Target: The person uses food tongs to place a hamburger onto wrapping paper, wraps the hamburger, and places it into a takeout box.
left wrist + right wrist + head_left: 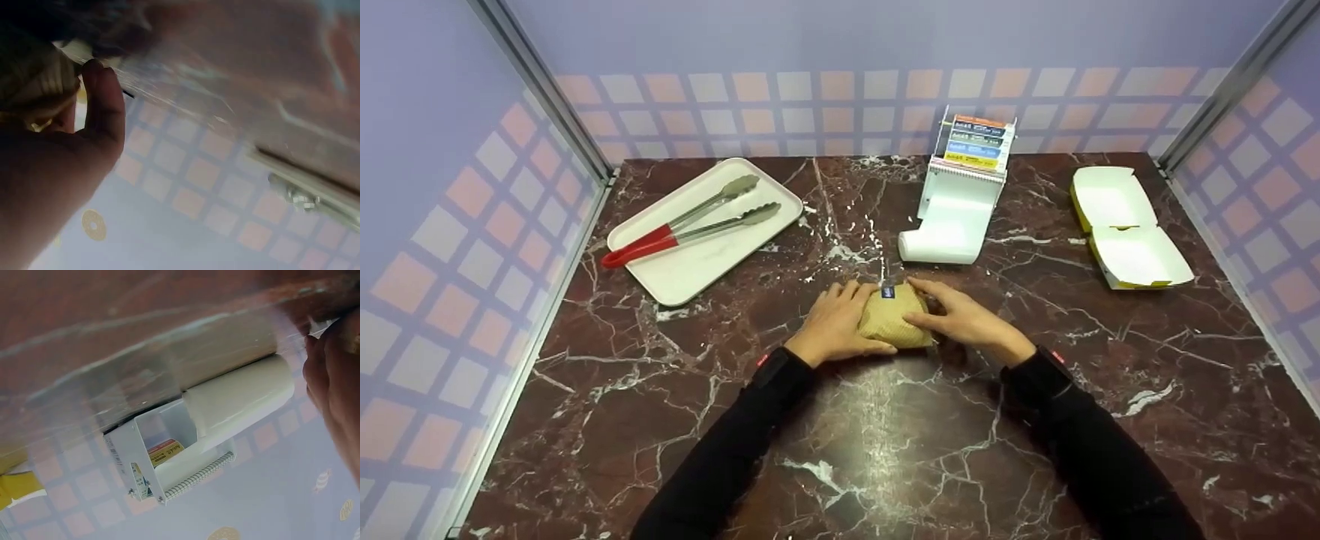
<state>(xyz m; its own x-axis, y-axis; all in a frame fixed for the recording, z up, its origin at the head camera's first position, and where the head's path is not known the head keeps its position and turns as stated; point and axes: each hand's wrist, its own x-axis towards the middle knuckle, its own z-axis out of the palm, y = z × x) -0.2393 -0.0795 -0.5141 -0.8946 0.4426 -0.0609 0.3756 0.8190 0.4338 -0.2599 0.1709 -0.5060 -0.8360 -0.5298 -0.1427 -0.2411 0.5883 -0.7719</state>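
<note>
A bundle wrapped in yellow patterned paper [891, 321], burger-like in size and shape, sits on the dark marble tabletop with a small blue sticker [888, 292] at its far edge. My left hand [834, 324] grips its left side, the thumb along the front and the fingers behind. From the right, my right hand [960, 315] holds it with the thumb on the near side and the index finger at the far corner. In the left wrist view, the left thumb [107, 107] bends against the wrapping, which is dark there. Most of the bundle lies outside the right wrist view.
Red-handled tongs [690, 225] lie on a white tray [675, 289] at the back left. Behind the bundle stands a white label dispenser [967, 176], its label strip curling into a roll [937, 246]. An opened yellow-and-white carton [1132, 232] stands back right. White crumbs dot the tabletop. Walls enclose the table.
</note>
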